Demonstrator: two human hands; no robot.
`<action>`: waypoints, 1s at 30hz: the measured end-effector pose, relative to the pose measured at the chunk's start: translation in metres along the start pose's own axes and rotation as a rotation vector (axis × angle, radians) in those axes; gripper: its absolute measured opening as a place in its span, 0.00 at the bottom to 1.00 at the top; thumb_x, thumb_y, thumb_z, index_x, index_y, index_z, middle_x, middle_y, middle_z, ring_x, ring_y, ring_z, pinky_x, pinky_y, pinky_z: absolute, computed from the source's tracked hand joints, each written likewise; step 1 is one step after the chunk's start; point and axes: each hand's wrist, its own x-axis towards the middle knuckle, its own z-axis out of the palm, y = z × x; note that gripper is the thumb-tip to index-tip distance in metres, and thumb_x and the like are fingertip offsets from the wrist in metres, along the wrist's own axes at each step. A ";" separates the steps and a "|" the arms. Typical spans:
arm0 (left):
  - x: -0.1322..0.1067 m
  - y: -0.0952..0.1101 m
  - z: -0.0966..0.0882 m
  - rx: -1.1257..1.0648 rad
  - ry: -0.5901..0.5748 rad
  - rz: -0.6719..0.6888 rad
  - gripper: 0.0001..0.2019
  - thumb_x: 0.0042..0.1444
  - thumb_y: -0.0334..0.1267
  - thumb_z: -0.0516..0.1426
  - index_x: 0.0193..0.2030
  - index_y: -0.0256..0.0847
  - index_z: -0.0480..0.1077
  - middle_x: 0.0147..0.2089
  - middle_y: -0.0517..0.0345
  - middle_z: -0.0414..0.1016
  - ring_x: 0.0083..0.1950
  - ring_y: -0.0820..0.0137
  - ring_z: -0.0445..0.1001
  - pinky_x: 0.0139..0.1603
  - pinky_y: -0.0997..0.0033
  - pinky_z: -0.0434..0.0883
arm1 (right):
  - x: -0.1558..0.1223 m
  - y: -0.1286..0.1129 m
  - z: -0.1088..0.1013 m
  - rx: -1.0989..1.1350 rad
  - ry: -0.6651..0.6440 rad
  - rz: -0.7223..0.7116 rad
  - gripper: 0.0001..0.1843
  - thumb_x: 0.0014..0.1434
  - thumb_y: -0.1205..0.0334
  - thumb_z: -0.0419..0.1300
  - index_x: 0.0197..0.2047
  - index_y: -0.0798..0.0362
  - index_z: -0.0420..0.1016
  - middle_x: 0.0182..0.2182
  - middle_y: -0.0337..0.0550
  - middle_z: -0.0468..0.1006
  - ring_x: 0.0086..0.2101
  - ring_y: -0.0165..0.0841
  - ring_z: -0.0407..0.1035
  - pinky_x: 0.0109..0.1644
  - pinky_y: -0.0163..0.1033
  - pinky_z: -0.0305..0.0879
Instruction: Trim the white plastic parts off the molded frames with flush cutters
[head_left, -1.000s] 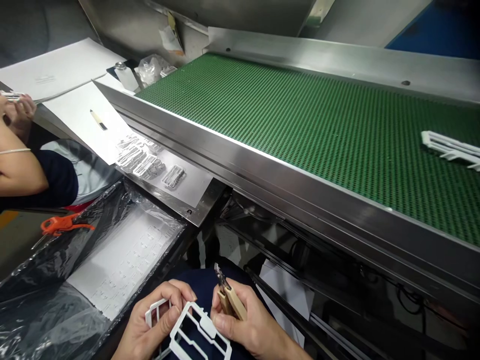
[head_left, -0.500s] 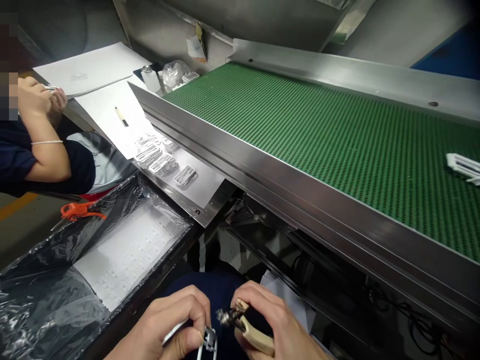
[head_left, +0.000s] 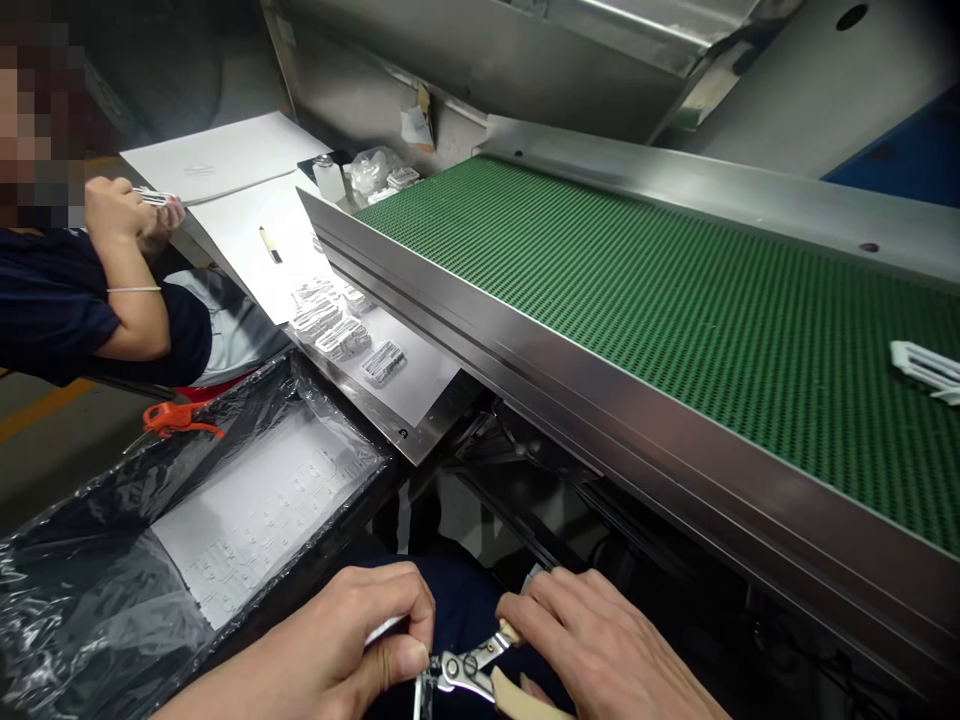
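My left hand (head_left: 375, 640) pinches a small white plastic part (head_left: 423, 695), partly hidden by my fingers and cut off by the bottom edge. Cream-handled nippers (head_left: 469, 668) are gripped in my right hand (head_left: 585, 640), their handles spread apart. The metal jaws meet the white part just beside my left thumb; whether they are closed on it I cannot make out. Both hands are at the bottom of the view, above my dark-clothed lap.
A green conveyor belt (head_left: 600, 290) runs along the right, carrying a white part (head_left: 926, 370). Several white parts (head_left: 341, 335) lie on a side shelf. A black-lined bin (head_left: 90, 600) holds a white sheet (head_left: 255, 520). At the left a co-worker (head_left: 127, 270) holds a white piece.
The nippers have turned and moved left, so their jaws now meet the white part. Earlier they were apart from it. The camera view has shifted slightly.
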 end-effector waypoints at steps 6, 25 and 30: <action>0.001 0.005 -0.003 0.047 -0.035 -0.003 0.12 0.63 0.44 0.46 0.31 0.44 0.62 0.34 0.59 0.69 0.36 0.67 0.66 0.37 0.73 0.62 | -0.002 0.004 -0.011 -0.109 -0.009 -0.072 0.20 0.52 0.67 0.60 0.49 0.48 0.68 0.41 0.43 0.77 0.41 0.42 0.73 0.44 0.46 0.66; 0.009 0.015 -0.014 0.037 -0.110 -0.079 0.06 0.59 0.33 0.51 0.30 0.45 0.62 0.34 0.63 0.68 0.38 0.68 0.65 0.37 0.75 0.60 | -0.007 0.016 -0.017 -0.156 0.115 -0.166 0.23 0.56 0.59 0.58 0.56 0.45 0.66 0.45 0.45 0.78 0.45 0.43 0.72 0.48 0.46 0.65; 0.011 0.015 -0.013 0.060 -0.118 -0.090 0.06 0.59 0.34 0.51 0.31 0.45 0.63 0.34 0.63 0.68 0.38 0.68 0.66 0.37 0.75 0.60 | 0.003 0.003 -0.029 -0.293 0.115 -0.167 0.11 0.56 0.56 0.55 0.42 0.48 0.70 0.35 0.45 0.79 0.31 0.40 0.73 0.39 0.47 0.63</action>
